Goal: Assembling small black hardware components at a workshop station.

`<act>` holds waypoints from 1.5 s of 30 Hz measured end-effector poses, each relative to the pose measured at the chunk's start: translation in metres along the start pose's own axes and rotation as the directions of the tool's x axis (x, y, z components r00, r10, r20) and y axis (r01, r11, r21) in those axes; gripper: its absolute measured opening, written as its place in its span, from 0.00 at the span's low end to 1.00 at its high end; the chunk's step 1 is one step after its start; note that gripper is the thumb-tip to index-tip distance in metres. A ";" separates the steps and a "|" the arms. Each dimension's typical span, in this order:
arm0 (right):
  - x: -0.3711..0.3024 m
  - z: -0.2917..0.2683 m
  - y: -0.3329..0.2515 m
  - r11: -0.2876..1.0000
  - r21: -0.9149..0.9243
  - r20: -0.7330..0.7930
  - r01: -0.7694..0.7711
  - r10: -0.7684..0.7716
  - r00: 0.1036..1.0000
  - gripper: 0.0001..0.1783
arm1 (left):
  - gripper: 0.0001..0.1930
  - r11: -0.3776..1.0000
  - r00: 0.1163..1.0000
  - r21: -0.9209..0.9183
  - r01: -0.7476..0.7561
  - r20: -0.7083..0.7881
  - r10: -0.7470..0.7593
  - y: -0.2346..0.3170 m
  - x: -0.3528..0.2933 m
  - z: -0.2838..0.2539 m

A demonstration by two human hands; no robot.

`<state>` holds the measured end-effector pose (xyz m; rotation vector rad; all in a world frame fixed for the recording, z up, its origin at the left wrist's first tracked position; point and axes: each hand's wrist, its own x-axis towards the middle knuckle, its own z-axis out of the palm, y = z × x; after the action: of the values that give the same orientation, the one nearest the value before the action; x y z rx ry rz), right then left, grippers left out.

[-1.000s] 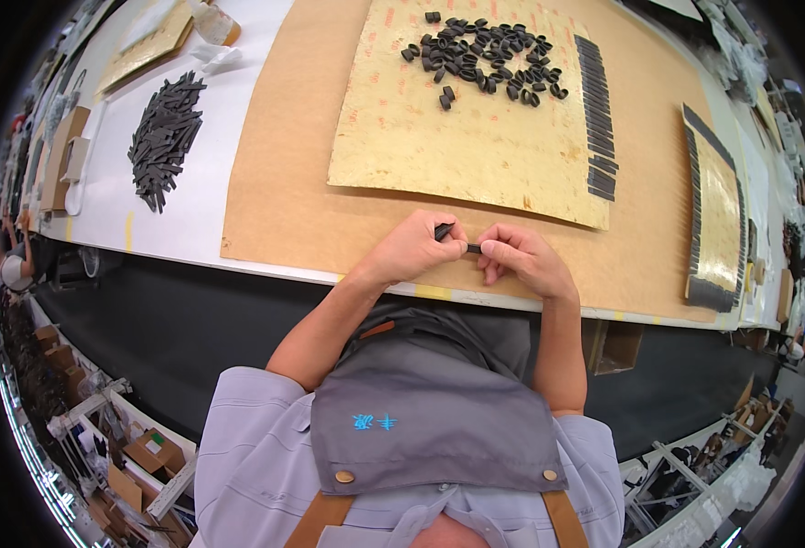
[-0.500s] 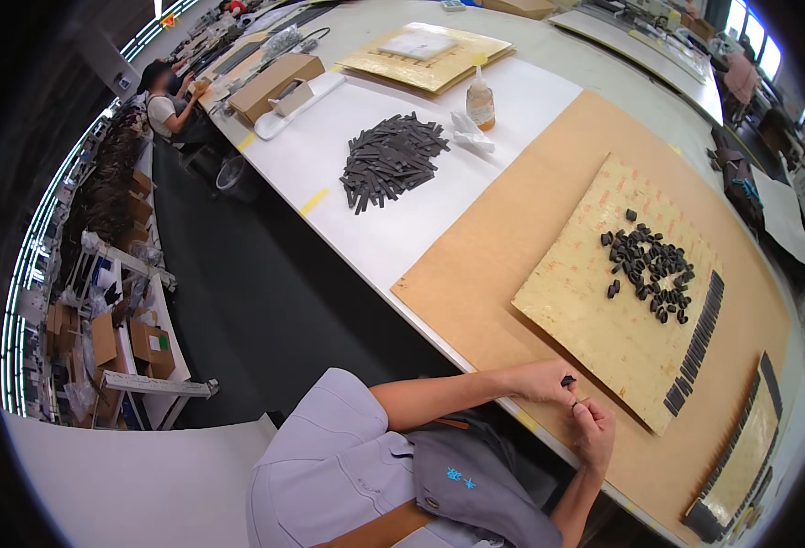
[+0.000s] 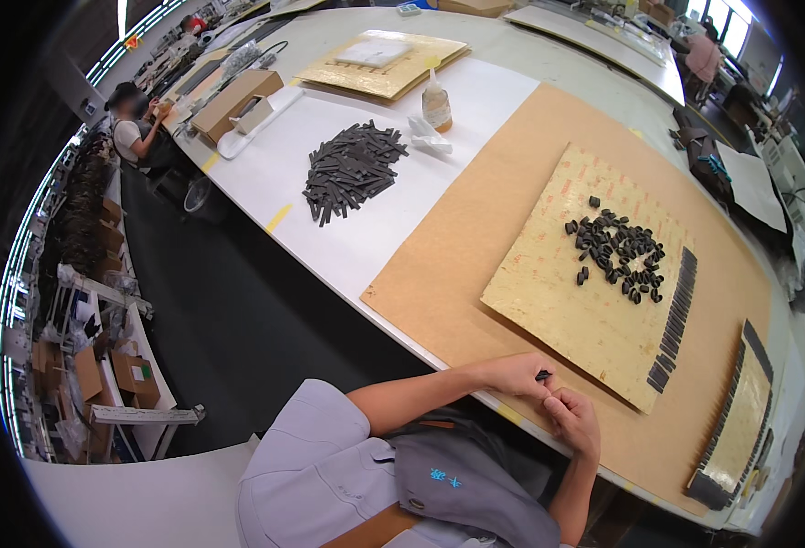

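My left hand [image 3: 515,374] is closed at the table's near edge, with a small black strip [image 3: 543,375] showing at its fingers. Against it rests my right hand [image 3: 573,422], its fingertips pinched together; whatever they grip is hidden. Just beyond the hands lies a yellowish board [image 3: 535,283]. On that board sits a scattered pile of small black curled loops [image 3: 617,247], and flat black strips [image 3: 674,320] form a row along its right edge. Farther left, a heap of loose black strips [image 3: 352,169] covers part of a white sheet.
Brown paper [image 3: 439,265] lies under the board. A squeeze bottle [image 3: 436,105] and crumpled white tissue [image 3: 430,135] stand beyond the heap. At right is a narrower board [image 3: 731,420] edged with black strips. A cardboard box [image 3: 233,105] and a seated person [image 3: 137,128] are far left.
The whole view has shifted, so the table appears farther left. My hands have come closer together, and the dark bit at my right fingertips is now hidden.
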<state>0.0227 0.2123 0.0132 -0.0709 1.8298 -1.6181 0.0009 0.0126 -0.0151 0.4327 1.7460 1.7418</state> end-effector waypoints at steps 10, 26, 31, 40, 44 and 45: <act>0.051 -0.023 -0.050 0.880 -0.402 -0.496 0.254 -0.442 0.747 0.09 | 0.11 0.840 0.997 -0.539 0.064 0.009 -0.070 -0.002 -0.006 -0.004; 0.024 0.040 -0.014 0.972 -0.003 -0.282 0.234 -0.226 0.933 0.07 | 0.15 0.781 0.964 -0.586 -0.216 -0.257 0.074 0.000 -0.004 0.026; 0.028 0.045 -0.007 0.953 -0.018 -0.421 0.302 -0.281 0.862 0.05 | 0.14 0.890 0.915 -0.377 -0.259 -0.392 0.100 -0.001 0.001 0.026; 0.018 0.022 -0.007 0.939 0.146 -0.431 0.311 -0.223 0.875 0.03 | 0.12 0.897 0.925 -0.395 -0.198 -0.378 0.038 0.002 -0.006 0.022; 0.017 0.018 -0.002 0.917 0.195 -0.459 0.347 -0.228 0.859 0.04 | 0.13 0.863 0.962 -0.476 -0.169 -0.272 0.039 -0.001 -0.007 0.021; 0.016 0.017 -0.002 0.914 0.215 -0.444 0.343 -0.222 0.868 0.04 | 0.13 0.863 0.962 -0.476 -0.169 -0.271 0.038 -0.002 -0.007 0.020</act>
<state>0.0183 0.1898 0.0080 0.1489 1.9311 -2.2374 0.0189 0.0237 -0.0143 0.0784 1.3687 2.3193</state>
